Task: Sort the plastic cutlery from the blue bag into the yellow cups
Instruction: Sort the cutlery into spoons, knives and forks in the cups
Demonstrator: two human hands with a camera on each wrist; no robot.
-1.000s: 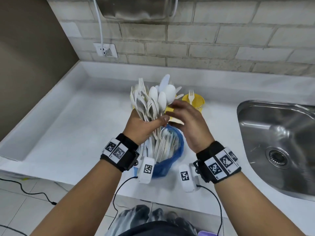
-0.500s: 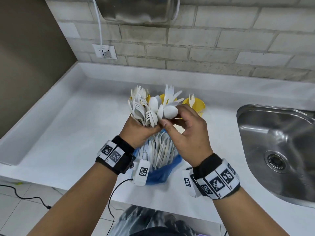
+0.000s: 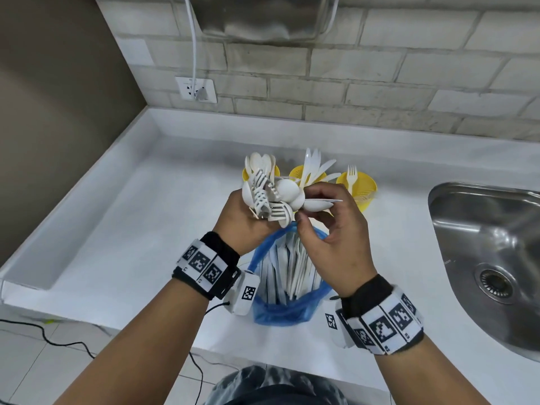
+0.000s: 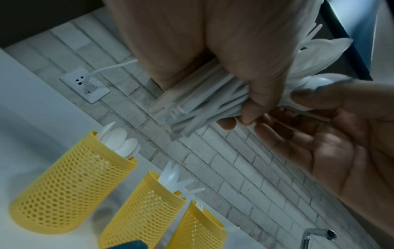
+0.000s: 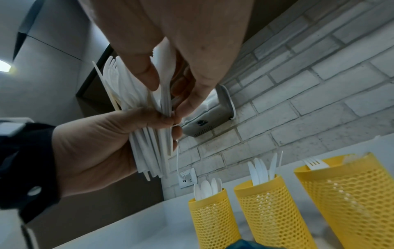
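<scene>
Above the blue bag (image 3: 285, 290), the left hand (image 3: 242, 220) is gripping a mixed cutlery bundle (image 3: 270, 194) while the right hand (image 3: 330, 229) is pinching one knife (image 5: 165, 79) from it; the yellow cups (image 3: 358, 185) behind the bag are holding few pieces, so most sorting is probably remaining.

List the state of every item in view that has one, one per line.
left hand: grips the cutlery bundle
cutlery bundle: held upright, mixed
right hand: pinches a knife
knife: partly drawn from the bundle
blue bag: open, cutlery inside
yellow cups: upright, partly filled
sink: no water visible
</scene>
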